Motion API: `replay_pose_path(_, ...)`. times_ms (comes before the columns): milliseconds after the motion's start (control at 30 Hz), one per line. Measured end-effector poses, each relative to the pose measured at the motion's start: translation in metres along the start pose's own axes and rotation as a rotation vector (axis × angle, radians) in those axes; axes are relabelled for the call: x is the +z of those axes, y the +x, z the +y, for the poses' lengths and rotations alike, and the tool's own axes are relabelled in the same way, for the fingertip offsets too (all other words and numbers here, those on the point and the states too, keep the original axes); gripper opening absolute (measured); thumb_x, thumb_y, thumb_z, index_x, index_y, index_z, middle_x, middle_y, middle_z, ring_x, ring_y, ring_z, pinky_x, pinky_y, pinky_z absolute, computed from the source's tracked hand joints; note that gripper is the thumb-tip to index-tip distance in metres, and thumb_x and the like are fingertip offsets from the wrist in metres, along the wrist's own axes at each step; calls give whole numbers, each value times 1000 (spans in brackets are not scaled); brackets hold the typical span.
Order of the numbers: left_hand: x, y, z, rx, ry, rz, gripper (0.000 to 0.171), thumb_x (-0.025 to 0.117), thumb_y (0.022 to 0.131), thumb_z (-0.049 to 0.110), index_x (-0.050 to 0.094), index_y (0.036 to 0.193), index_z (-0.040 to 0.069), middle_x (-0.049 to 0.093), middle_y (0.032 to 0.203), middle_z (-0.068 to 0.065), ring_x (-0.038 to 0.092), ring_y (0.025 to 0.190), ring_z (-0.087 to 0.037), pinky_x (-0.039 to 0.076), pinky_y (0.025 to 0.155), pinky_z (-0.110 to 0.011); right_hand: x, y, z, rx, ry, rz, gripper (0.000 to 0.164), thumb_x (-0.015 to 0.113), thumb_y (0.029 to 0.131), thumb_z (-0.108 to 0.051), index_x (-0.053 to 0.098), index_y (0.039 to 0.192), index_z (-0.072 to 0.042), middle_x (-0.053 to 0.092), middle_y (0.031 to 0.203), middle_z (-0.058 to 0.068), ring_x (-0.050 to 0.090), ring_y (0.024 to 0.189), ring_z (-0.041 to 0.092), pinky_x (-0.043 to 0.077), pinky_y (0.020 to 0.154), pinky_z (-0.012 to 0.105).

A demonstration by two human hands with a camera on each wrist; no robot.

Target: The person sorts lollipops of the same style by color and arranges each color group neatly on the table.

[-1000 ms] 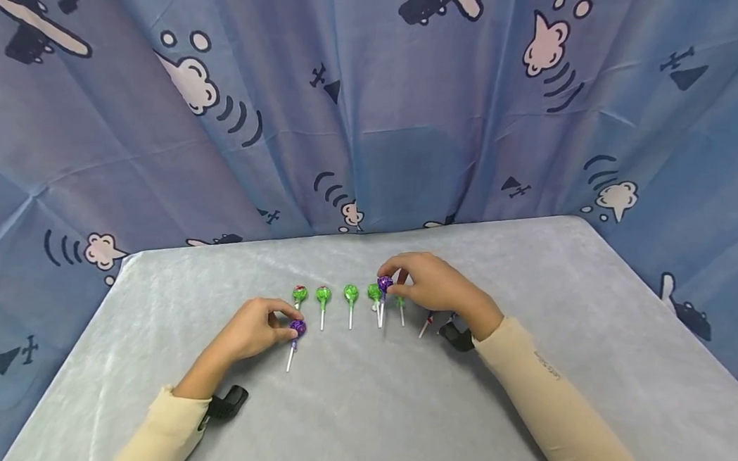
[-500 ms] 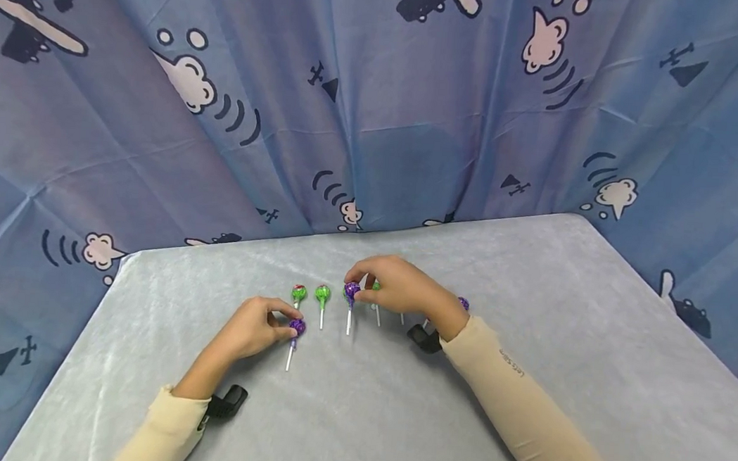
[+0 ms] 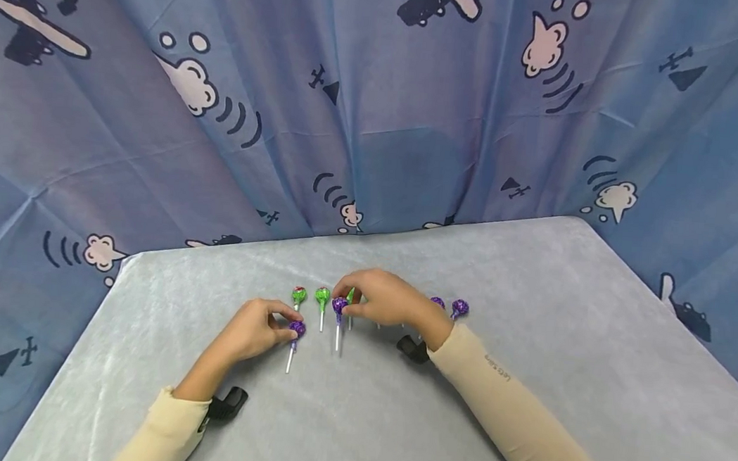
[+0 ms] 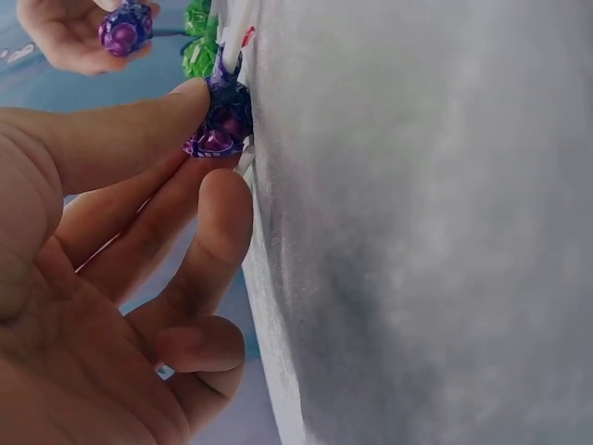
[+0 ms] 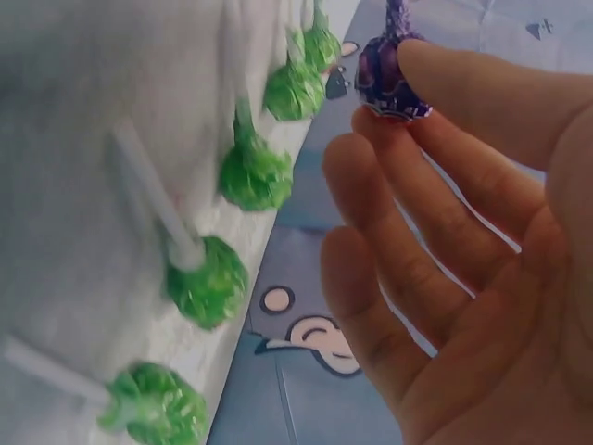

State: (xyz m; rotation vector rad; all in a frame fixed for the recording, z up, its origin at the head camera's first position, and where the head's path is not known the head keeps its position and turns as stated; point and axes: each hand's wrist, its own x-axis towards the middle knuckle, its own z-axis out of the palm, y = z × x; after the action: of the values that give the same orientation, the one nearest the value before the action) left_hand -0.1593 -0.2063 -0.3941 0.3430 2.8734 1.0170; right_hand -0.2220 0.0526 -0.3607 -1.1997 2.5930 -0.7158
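Observation:
Between thumb and fingertips, my left hand [image 3: 256, 331] pinches the head of a purple lollipop [image 3: 297, 329] lying on the table, its white stick pointing toward me. My right hand [image 3: 385, 298] holds a second purple lollipop [image 3: 339, 306] by its head, raised above the cloth with the stick hanging down. Behind the hands runs a row of green-wrapped lollipops; one green lollipop [image 3: 323, 296] shows between them, and another green lollipop [image 3: 299, 295] is just beyond my left fingertips. The right hand covers part of that row. In the right wrist view, several green lollipops [image 5: 208, 283] lie apart from the hand.
Two more purple lollipops [image 3: 460, 308] lie right of the row, one partly behind my right wrist. The table [image 3: 357, 420] has a pale grey cloth. A blue patterned curtain [image 3: 386, 161] hangs along its back and sides.
My right hand has carried its purple lollipop leftward past the green row, then slightly nearer to me. The left hand has stayed in place on its lollipop.

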Motion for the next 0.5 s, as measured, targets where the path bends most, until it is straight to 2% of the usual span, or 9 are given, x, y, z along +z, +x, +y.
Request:
replay_pose_path(233,-1,1,2,7,14,12,20,82,79,10,79,99,13,75,92,-6,55,62,-8,43,55,-24,10,5,-5,-2,-9,-11,24,72,92,-22,72,116,-19,72,112,-7,65,91,7,51,81,27)
replay_pose_path(500,0,0,2,-12,34,8,20,83,79,11,79,98,14,74,91,-4,54,64,-9,43,56,-25,18,5,-10,15,-31,-36,21,71,92,-25,72,113,-22,72,109,-9,65,91,6,51,81,27)
